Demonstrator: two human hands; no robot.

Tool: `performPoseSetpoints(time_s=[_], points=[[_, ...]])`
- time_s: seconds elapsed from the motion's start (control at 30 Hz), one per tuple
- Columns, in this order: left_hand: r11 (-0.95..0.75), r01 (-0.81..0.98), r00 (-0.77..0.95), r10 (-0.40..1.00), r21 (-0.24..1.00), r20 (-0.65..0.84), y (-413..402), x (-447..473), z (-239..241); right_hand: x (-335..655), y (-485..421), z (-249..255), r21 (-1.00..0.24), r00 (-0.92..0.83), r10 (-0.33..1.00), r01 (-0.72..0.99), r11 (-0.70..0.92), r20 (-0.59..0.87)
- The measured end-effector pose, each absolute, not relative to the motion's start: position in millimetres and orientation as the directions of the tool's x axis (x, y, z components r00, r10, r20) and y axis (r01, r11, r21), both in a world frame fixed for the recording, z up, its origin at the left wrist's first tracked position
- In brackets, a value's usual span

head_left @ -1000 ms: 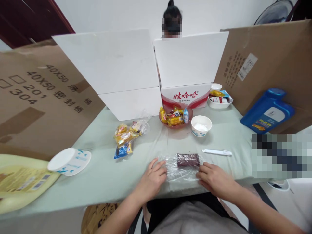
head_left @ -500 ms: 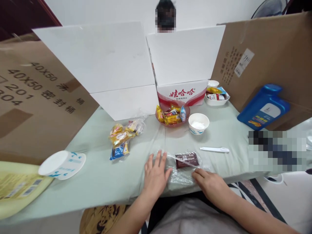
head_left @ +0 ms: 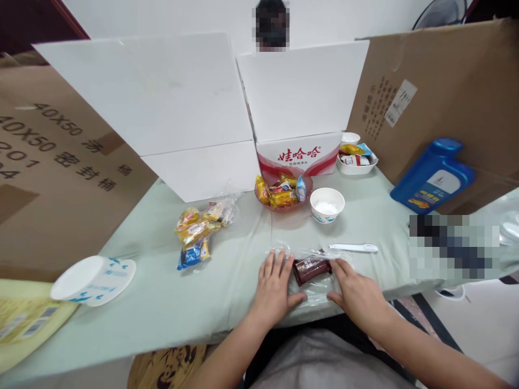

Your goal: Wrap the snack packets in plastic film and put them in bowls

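Note:
A dark brown wrapped snack [head_left: 311, 269] lies tilted on a sheet of clear plastic [head_left: 318, 294] close to the table's front edge. My left hand [head_left: 273, 289] lies flat on the plastic at the left, fingers spread, its thumb reaching towards the middle. At the right, my right hand [head_left: 359, 294] rests on the plastic with thumb and fingers apart, fingertips by the snack's right end. Just beyond that hand is a white utility knife [head_left: 353, 248]. Past the snack stands a paper bowl [head_left: 327, 204] with something white inside.
A pink bowl [head_left: 304, 202] holds wrapped snacks; more snack packs [head_left: 194, 229] lie at left. A paper bowl [head_left: 93, 281] lies on its side. Cardboard boxes [head_left: 68, 156] and white panels [head_left: 162, 92] enclose the table. A blue bottle [head_left: 432, 175] stands right. A person's head shows behind.
My right hand has moved up towards the snack and opened its thumb away from its fingers. My left hand has shifted right, closer to the snack. The snack has tilted and the plastic has shifted.

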State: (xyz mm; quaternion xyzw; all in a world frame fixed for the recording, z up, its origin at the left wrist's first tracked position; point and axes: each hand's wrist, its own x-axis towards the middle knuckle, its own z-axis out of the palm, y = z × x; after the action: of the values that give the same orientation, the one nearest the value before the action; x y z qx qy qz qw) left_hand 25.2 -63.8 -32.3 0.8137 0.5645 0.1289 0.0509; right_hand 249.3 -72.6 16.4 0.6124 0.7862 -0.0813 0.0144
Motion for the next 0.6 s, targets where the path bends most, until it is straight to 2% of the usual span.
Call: performPoseSetpoints(time_s=[0.2,0.33,0.43,0.5,0.6], points=[[-0.161,0.964,0.167,0.986,0.210,-0.013,-65,28,-23,250,-55,17,-0.078,-0.113,0.987,0.991,0.104,-0.113],[-0.097,0.981,0.106,0.993,0.166,-0.046,-66,26,-21,270,-44,12,-0.071,-0.101,0.992,0.993,0.096,-0.072],[-0.103,0.982,0.104,0.995,0.158,0.005,-67,20,-19,298,-37,13,-0.016,-0.050,0.998,0.999,0.050,-0.049],[-0.128,0.976,0.112,0.989,0.175,0.098,-69,17,-15,312,-36,18,0.006,-0.023,1.000,1.000,0.024,-0.006],[-0.231,0.943,0.155,0.942,0.240,0.298,-69,22,-1,313,-37,28,-0.091,-0.150,0.984,0.983,0.160,0.100]])
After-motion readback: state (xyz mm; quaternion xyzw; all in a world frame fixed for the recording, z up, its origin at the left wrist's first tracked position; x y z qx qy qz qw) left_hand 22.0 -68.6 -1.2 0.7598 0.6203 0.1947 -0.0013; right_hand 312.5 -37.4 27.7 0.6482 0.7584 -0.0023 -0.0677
